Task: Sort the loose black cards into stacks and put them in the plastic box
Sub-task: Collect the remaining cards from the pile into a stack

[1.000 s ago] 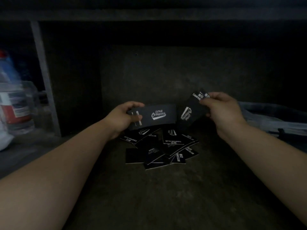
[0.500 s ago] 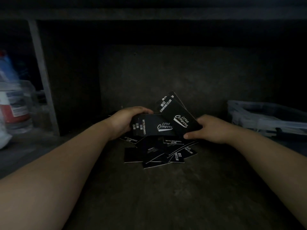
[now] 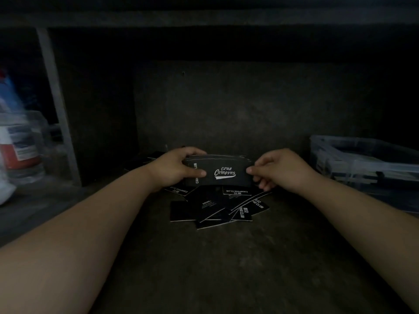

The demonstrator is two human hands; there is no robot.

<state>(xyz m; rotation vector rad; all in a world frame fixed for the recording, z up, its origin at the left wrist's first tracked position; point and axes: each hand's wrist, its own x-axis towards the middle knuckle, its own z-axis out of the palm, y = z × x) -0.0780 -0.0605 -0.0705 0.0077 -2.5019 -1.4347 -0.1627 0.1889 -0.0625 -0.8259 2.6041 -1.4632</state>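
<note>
A dark, dim surface (image 3: pixel 226 273) runs from the near edge to a dark back wall (image 3: pixel 238 105) on the far side. At the far right a clear plastic box (image 3: pixel 335 159) sits on it, well apart from the cards; what it holds is too dim to tell. At the far left stands a blurred container with a red and white label (image 3: pixel 20 152), beside a pale upright post (image 3: pixel 56 105). Near the middle, the loose black cards (image 3: pixel 213 207) lie in an overlapping heap, some showing white "CAMPING CLUB" print. Just above their far side, the left hand (image 3: pixel 174 171) grips the left end of a stack of black cards (image 3: pixel 224 164), thumb on its face and fingers curled over the top edge. The right hand (image 3: pixel 281 172) pinches the stack's right end. The stack is held level, its front card bearing a white "Club Camping" logo.
</note>
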